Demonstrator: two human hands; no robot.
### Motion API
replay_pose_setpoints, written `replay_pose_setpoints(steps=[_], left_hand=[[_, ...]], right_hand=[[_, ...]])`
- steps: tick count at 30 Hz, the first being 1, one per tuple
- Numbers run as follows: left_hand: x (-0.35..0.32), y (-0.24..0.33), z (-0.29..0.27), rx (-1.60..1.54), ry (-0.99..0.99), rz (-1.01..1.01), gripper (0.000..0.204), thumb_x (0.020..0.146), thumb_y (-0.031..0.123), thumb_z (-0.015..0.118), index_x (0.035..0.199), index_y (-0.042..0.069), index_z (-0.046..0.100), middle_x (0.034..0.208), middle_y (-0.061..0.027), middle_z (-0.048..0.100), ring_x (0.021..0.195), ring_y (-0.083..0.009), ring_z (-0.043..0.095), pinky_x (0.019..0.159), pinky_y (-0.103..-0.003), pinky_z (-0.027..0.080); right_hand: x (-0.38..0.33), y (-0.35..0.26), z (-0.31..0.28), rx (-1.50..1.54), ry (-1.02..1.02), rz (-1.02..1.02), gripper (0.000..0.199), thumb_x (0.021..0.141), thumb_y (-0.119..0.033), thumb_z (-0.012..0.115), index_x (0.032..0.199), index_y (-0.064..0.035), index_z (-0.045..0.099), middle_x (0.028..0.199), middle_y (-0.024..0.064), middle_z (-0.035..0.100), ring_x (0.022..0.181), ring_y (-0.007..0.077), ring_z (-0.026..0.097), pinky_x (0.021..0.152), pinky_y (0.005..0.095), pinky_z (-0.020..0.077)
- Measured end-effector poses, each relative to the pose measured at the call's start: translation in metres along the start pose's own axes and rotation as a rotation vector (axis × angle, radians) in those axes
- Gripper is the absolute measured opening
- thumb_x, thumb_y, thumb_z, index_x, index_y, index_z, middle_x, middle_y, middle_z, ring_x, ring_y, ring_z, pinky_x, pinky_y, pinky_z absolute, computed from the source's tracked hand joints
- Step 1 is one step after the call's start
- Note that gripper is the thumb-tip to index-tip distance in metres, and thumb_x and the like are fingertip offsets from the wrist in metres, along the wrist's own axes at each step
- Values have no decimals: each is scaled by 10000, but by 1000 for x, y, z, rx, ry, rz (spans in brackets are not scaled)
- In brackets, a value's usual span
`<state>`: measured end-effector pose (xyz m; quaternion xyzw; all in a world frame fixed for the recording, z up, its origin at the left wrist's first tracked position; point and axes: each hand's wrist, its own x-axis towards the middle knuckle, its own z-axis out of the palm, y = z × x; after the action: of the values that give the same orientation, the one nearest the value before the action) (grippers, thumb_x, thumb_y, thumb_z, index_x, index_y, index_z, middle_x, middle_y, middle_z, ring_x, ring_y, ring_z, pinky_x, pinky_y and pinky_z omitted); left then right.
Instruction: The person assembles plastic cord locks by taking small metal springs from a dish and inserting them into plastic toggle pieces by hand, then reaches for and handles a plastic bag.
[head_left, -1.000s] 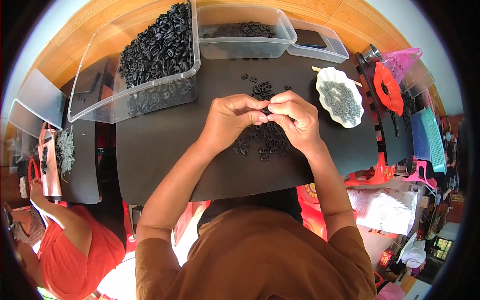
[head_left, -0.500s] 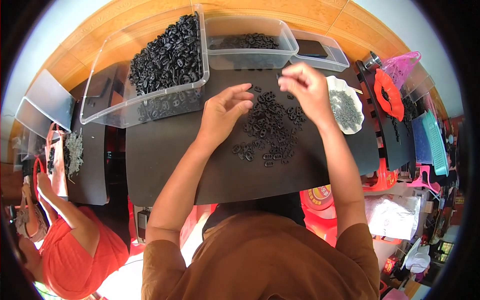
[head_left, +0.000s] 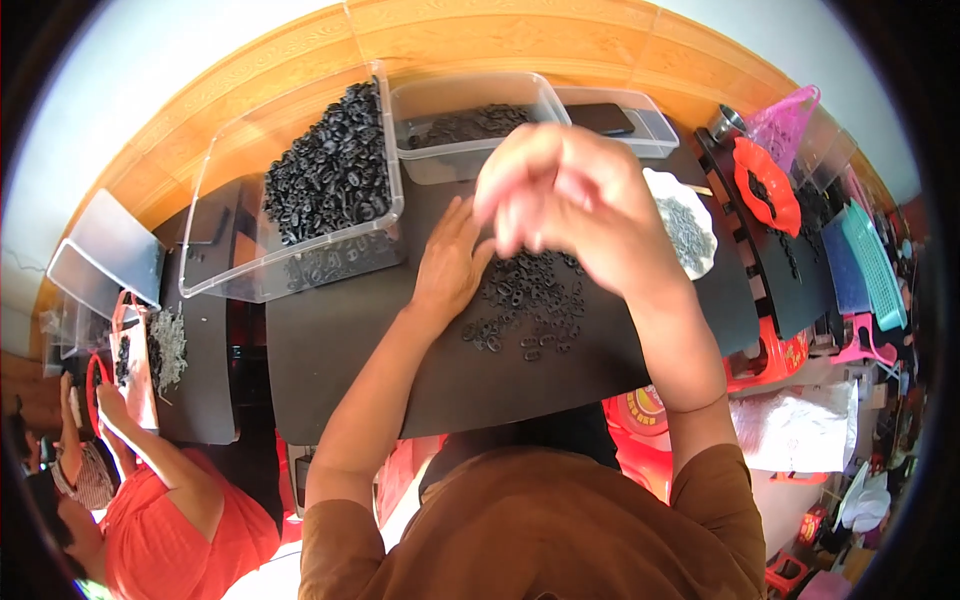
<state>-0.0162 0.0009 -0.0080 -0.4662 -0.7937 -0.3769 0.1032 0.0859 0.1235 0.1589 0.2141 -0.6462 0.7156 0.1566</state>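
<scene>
A loose pile of small black oval pieces with holes (head_left: 530,300) lies on the dark table (head_left: 350,345) in front of me. My left hand (head_left: 450,262) is low at the pile's left edge, fingers stretched and thumb apart; the right hand covers some of its fingertips. Raised above the far part of the pile, my right hand (head_left: 575,205) is blurred with its fingers curled, and whether it holds anything cannot be made out. Right of it stands a white scalloped dish (head_left: 706,262) with small grey-green bits (head_left: 684,232).
A large clear bin (head_left: 225,292) heaped with black pieces (head_left: 330,170) stands at the far left. Behind are a smaller clear tub (head_left: 440,160) and a shallow tray (head_left: 655,140) with a dark flat object (head_left: 602,119). A person in red (head_left: 190,520) works at left; a red dish (head_left: 785,215) is at right.
My right hand has risen toward the camera and moved left across my left hand. A small black piece showed in its fingers before. The whole view has shifted slightly.
</scene>
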Motion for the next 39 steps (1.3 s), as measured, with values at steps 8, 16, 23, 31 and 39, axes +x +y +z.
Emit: replay_pose_setpoints(steps=[8, 16, 23, 31, 39], left_hand=[[13, -23, 26, -7, -158, -8, 391, 958, 305, 515, 1262, 62, 558, 1309, -155, 546, 1284, -325, 445, 1094, -439, 295], [-24, 23, -2, -307, -199, -30, 355, 955, 258, 528, 1230, 40, 581, 1261, -181, 574, 1230, -342, 500, 1079, -428, 332], [-81, 49, -40, -201, -275, -113, 623, 832, 215, 690, 1383, 90, 429, 1466, -177, 347, 1376, -359, 292, 1108, -434, 286], [-65, 60, -19, 171, -350, 59, 743, 810, 363, 691, 1434, 138, 355, 1488, -199, 273, 1377, -401, 250, 1108, -494, 239], [-55, 42, 3, 107, -106, 54, 670, 794, 258, 717, 1387, 133, 430, 1436, -154, 365, 1349, -378, 307, 1085, -480, 283]], right_hand=[[-21, -33, 80, 652, -293, -510, 176, 852, -90, 644, 958, 50, 623, 870, 150, 644, 748, 237, 625, 637, 319, 502], [-35, -44, 77, 440, -204, -468, 145, 853, -82, 631, 937, 35, 619, 885, 147, 635, 717, 225, 617, 622, 316, 499], [-44, -51, 64, 270, -141, -448, 118, 853, -75, 620, 920, 22, 616, 898, 144, 626, 689, 214, 610, 609, 313, 497], [-63, -73, 47, 86, -68, -406, 88, 854, -67, 607, 900, 8, 612, 912, 141, 617, 657, 202, 602, 594, 310, 494], [-79, -84, 15, -70, -10, -341, 60, 854, -59, 595, 879, -7, 609, 927, 137, 607, 625, 189, 594, 579, 306, 491]])
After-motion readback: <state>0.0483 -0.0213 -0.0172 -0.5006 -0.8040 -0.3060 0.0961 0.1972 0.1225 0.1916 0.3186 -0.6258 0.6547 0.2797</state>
